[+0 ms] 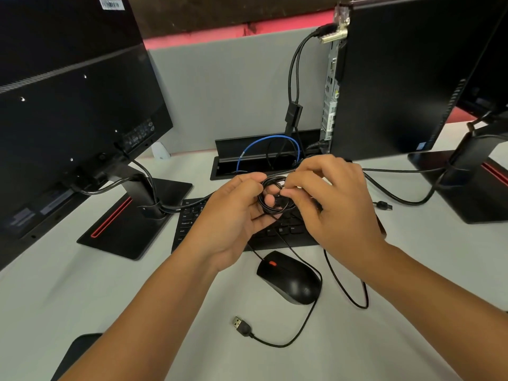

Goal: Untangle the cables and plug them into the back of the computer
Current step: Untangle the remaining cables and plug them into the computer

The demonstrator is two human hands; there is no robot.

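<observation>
Above the black keyboard (277, 232), both hands work on a small coil of thin black cable (270, 200). My left hand (233, 215) grips the coil from the left with curled fingers. My right hand (338, 199) pinches the coil's right side between thumb and fingertips. A black mouse (291, 279) with a red wheel lies on the table below the hands. Its cable runs to a loose USB plug (242, 325). A second loose USB plug (384, 206) lies to the right. The black computer tower (406, 78) stands at the back right, its port panel (331, 97) facing left.
A monitor (68, 111) seen from behind stands at left on a black base (132, 226). Another monitor stand (472, 177) is at right. A cable tray (264, 158) with a blue cable (264, 141) sits by the grey partition. Two cables hang from the tower's top.
</observation>
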